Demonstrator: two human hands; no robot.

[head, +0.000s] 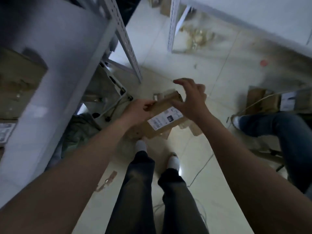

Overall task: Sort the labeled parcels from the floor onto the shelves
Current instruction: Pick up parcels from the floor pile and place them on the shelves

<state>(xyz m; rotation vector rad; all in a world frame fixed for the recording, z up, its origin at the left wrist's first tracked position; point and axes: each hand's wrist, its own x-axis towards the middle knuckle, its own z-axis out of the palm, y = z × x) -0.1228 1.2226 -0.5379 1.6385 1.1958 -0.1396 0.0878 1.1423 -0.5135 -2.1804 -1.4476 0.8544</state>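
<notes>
A brown cardboard parcel (162,124) with a white printed label on its top face is held above the floor in front of me. My left hand (137,111) grips its left end, fingers curled over the edge. My right hand (189,100) hovers at the far right corner, fingers spread, the thumb near or on the parcel's top. More brown parcels (263,100) with labels lie on the floor at the right. A grey metal shelf (55,56) stands at my left, a second shelf (173,22) farther ahead.
My legs and white shoes (173,162) stand on pale floor tiles. A seated person's jeans-clad leg (273,125) is at the right. Thin cables trail over the floor. A green bag (79,132) and a wire cart (109,92) sit by the left shelf.
</notes>
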